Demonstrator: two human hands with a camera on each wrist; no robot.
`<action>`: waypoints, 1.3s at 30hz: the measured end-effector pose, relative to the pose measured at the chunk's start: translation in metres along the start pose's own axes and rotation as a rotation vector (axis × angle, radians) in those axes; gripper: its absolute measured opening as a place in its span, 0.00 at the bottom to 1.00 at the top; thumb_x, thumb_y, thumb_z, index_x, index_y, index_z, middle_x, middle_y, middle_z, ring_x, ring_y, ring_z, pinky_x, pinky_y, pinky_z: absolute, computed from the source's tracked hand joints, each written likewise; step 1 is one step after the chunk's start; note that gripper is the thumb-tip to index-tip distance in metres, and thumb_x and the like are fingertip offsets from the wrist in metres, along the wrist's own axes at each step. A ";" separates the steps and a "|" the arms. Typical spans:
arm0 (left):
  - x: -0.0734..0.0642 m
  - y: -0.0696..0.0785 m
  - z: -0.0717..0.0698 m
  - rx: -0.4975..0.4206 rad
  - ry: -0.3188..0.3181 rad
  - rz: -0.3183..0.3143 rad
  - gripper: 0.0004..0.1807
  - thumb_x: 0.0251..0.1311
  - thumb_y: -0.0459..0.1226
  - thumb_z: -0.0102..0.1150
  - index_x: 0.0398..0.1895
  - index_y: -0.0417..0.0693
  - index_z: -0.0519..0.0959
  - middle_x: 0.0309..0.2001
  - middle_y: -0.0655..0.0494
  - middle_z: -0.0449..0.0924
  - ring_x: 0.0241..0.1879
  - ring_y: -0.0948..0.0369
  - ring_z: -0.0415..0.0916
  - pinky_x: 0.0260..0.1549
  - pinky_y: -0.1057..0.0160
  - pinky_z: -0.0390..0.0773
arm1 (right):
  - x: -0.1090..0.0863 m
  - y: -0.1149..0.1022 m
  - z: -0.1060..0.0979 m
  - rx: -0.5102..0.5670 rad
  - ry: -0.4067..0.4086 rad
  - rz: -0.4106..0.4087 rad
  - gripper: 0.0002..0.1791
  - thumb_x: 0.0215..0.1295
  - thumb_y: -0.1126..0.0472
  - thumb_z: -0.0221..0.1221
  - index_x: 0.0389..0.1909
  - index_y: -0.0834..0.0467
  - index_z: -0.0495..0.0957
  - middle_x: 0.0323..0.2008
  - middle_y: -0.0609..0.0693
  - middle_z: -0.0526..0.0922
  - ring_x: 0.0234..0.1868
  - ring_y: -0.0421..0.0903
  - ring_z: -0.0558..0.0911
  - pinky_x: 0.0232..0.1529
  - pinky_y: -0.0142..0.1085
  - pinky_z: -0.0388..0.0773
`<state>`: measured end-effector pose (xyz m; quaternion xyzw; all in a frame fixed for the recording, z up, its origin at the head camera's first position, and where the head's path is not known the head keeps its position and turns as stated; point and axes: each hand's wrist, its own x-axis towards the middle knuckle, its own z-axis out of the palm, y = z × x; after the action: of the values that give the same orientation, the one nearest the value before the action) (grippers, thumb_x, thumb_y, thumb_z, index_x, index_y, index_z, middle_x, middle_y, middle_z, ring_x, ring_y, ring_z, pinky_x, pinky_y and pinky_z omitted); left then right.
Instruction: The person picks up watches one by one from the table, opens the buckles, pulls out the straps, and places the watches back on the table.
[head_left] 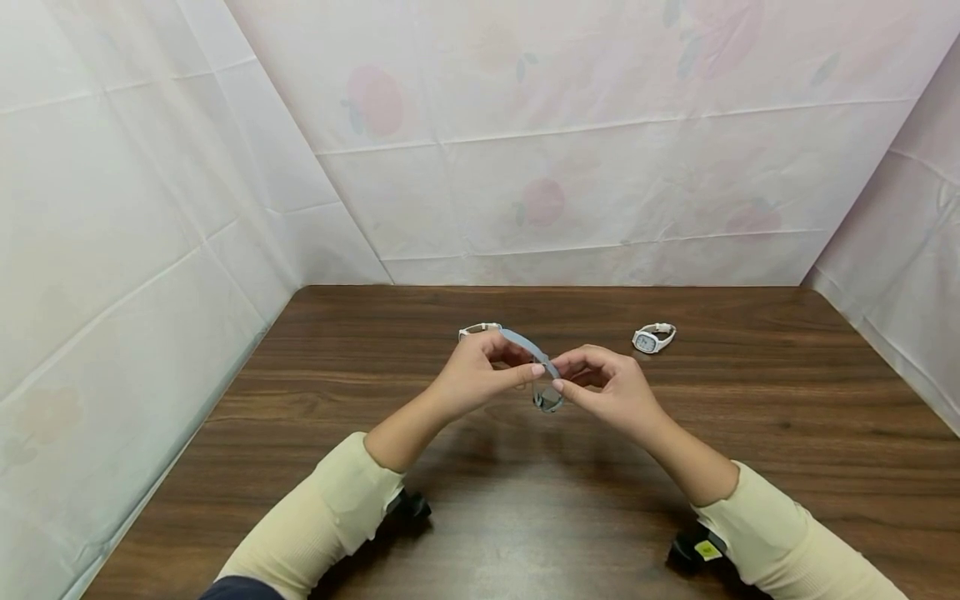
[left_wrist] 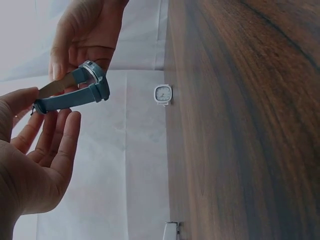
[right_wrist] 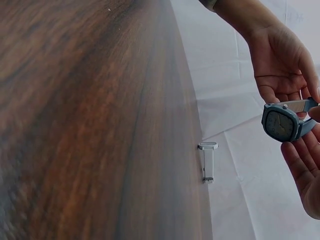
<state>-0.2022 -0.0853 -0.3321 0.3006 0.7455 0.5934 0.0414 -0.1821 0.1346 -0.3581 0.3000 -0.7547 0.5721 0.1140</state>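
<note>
A blue-grey wristwatch point(head_left: 529, 345) is held between both hands above the table, its strap bent into a loop and its case hanging low. My left hand point(head_left: 480, 371) pinches the strap between thumb and fingers. From the other side, my right hand point(head_left: 611, 392) pinches the strap near the same spot. In the left wrist view the strap ends of the watch point(left_wrist: 70, 100) meet at a thumb and fingertips; whether the buckle is fastened cannot be told. The squarish dial of the watch point(right_wrist: 280, 124) shows in the right wrist view.
A white watch point(head_left: 654, 338) lies on the dark wooden table point(head_left: 300, 400) at the back right. Another white watch point(head_left: 480, 327) sits behind my left hand, partly hidden. Pale printed sheets point(head_left: 540, 150) stand around the table's back and sides.
</note>
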 end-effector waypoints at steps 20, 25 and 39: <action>-0.001 -0.003 0.001 -0.076 -0.010 0.018 0.07 0.61 0.30 0.64 0.41 0.38 0.81 0.35 0.49 0.81 0.33 0.56 0.79 0.35 0.39 0.80 | -0.002 0.002 -0.001 -0.019 -0.005 0.046 0.09 0.57 0.73 0.67 0.38 0.63 0.82 0.35 0.52 0.84 0.36 0.42 0.83 0.36 0.33 0.83; -0.002 -0.003 0.002 -0.076 -0.006 0.023 0.07 0.61 0.30 0.64 0.41 0.38 0.81 0.36 0.49 0.81 0.33 0.56 0.79 0.34 0.39 0.81 | -0.002 0.001 -0.001 -0.017 -0.006 0.056 0.08 0.57 0.73 0.67 0.38 0.63 0.82 0.35 0.52 0.84 0.36 0.43 0.84 0.36 0.33 0.83; -0.003 -0.004 0.003 -0.080 -0.007 0.023 0.06 0.61 0.31 0.64 0.40 0.39 0.81 0.36 0.50 0.80 0.33 0.55 0.78 0.34 0.46 0.83 | -0.004 0.000 -0.002 -0.012 -0.013 0.076 0.08 0.57 0.73 0.67 0.37 0.62 0.81 0.34 0.52 0.84 0.35 0.43 0.84 0.35 0.34 0.83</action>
<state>-0.2004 -0.0844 -0.3376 0.3093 0.7176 0.6220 0.0494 -0.1795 0.1380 -0.3587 0.2741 -0.7698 0.5696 0.0889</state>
